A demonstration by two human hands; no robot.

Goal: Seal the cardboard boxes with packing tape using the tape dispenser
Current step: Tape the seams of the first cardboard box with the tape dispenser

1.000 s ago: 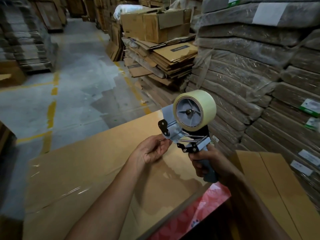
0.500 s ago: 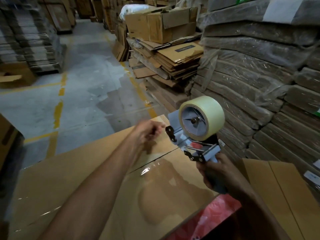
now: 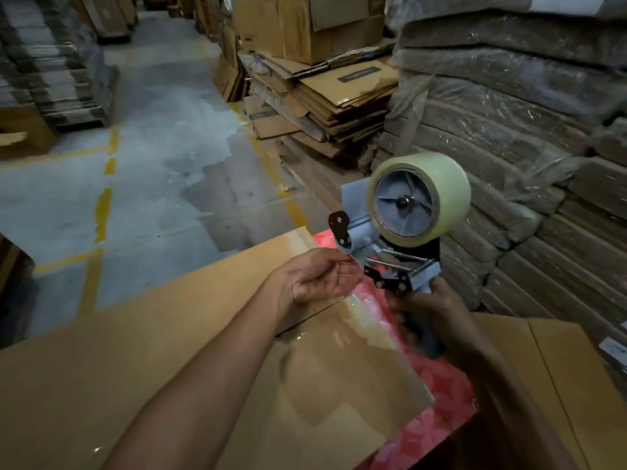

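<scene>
Brown cardboard fills the lower part of the view: the large flat top of a cardboard box (image 3: pixel 142 368) lies under both arms, with a glossy strip of clear tape (image 3: pixel 339 368) already laid over part of it near its right edge. Beside that edge a red patterned surface (image 3: pixel 437 385) is exposed, and a second box panel (image 3: pixel 559 385) is seen further right.

The tape dispenser (image 3: pixel 390 252) is held up above the far corner of the box, clear of the cardboard, by the right hand (image 3: pixel 431 317), which is closed round the grey handle. The roll of packing tape (image 3: pixel 420 195) is carried on top, its hub turned towards the camera, so that the roller and blade end faces the left hand.

The left hand (image 3: pixel 319 276) is held palm up with loosely curled fingers, the fingertips brought to the front of the dispenser just below the roller. A thin film appears to be pinched there (blur makes this uncertain), so whether anything is truly gripped cannot be told. The free end of the tape is probably being drawn out, so that it can be pressed down to start the next strip.

Wrapped stacks of flattened cartons (image 3: pixel 509 113) are piled to the right, beside the concrete floor (image 3: pixel 152 164).
</scene>
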